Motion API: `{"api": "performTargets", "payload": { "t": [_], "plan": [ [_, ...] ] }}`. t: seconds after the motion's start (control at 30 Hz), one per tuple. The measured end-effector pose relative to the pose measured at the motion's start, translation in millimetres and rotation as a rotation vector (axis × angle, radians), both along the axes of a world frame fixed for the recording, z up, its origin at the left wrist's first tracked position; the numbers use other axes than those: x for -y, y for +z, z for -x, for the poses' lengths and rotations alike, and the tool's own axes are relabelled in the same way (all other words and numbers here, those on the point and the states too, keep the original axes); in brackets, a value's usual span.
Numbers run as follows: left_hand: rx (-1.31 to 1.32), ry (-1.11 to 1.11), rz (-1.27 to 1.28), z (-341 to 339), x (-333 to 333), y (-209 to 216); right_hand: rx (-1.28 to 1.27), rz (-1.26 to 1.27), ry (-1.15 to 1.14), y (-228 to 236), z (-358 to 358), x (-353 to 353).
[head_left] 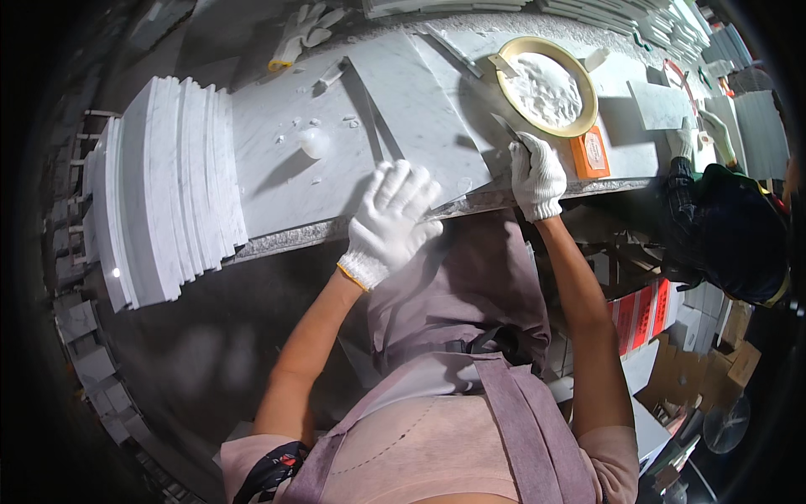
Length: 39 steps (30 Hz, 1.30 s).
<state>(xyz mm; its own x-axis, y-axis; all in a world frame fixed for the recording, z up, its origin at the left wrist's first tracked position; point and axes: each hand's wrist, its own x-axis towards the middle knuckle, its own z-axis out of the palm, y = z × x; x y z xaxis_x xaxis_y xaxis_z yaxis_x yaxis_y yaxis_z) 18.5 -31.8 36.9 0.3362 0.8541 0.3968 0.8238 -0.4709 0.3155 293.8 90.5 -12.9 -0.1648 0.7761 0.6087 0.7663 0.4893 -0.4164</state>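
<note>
My left hand [393,220], in a white knit glove, is open with fingers extended over the near edge of a pale grey-veined marble tile [411,101]. This tile lies at a slant on the bench, with a dark shadow along its left edge. My right hand [537,175], also gloved, is closed around a thin-bladed knife [506,128]; its handle is mostly hidden. Beyond that hand stands a yellowish bowl [590,109] of white powder or paste, with a small flat piece [502,65] on its rim. An orange box [590,154] sits right of the hand.
A row of marble tiles [168,185] stands on edge at the left. White chips and a small whitish lump [315,143] lie on the bench slab [269,193]. A loose glove [306,35] lies at the back. At the right, another person [726,227] works with gloved hands.
</note>
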Motion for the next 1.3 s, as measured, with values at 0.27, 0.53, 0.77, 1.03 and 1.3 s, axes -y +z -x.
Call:
{"api": "performTargets", "payload": {
  "t": [0.27,0.53,0.77,1.03,1.3],
  "plan": [
    [-0.079,0.134,-0.018,-15,5,7,-0.045,0.06,0.041,2,-4,3],
    [0.053,0.218,-0.046,-64,-13,12,-0.391,0.205,0.053,12,-9,15],
    [-0.002,0.322,0.103,-79,-48,2,-0.887,0.85,0.052,38,-48,104],
    [0.064,0.183,-0.053,-25,-110,-9,-1.015,1.283,-0.013,78,-21,155],
    [-0.284,0.133,-0.038,-15,-162,-6,-0.443,0.827,0.183,64,48,122]
  ]
}}
